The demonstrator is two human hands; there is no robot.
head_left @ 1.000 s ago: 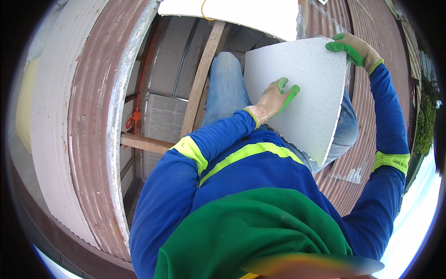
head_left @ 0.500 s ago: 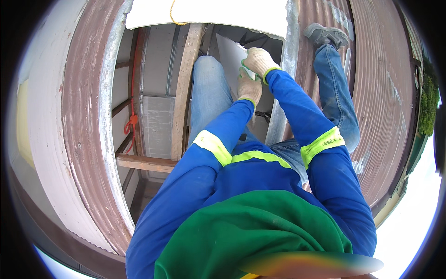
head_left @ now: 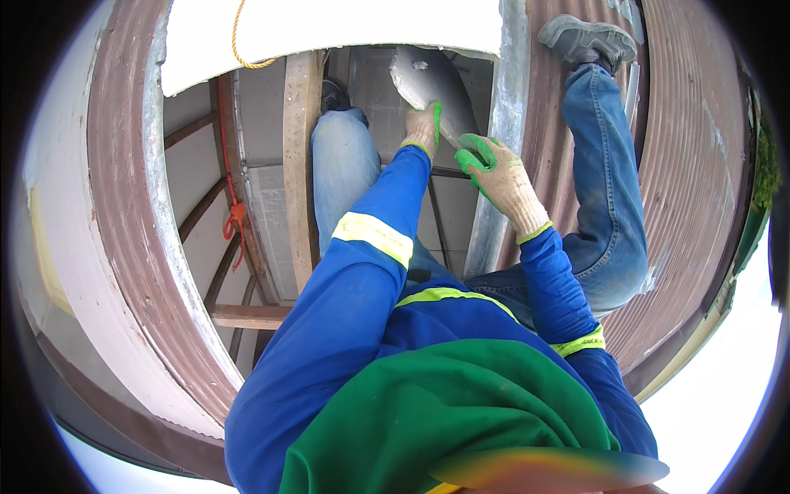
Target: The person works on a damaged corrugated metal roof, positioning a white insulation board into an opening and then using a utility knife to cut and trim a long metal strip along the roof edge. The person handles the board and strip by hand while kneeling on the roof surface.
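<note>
Down in the opening hangs a pale board (head_left: 436, 86) with ragged edges, tilted and seen nearly edge-on. My left hand (head_left: 423, 123), in a cream glove with a green palm, is closed on its near edge. My right hand (head_left: 500, 173), gloved alike, has its fingers apart beside the board's lower end; whether the fingertips touch it, I cannot tell. My left leg (head_left: 341, 160) hangs into the opening beside a timber beam (head_left: 298, 198), while my right leg (head_left: 601, 173) lies across the corrugated roof.
A white sheet (head_left: 337, 25) with a yellow rope (head_left: 245, 58) borders the opening's far side. A red cord (head_left: 234, 216) hangs along the framing at left, above a cross timber (head_left: 247, 317). Metal flashing (head_left: 494, 206) edges the right side; greenery shows beyond the roof (head_left: 691, 206).
The board has moved from across my lap down into the opening and turned edgewise. My right hand went inward to it, then drew back slightly, fingers spreading. My left hand moved up and inward.
</note>
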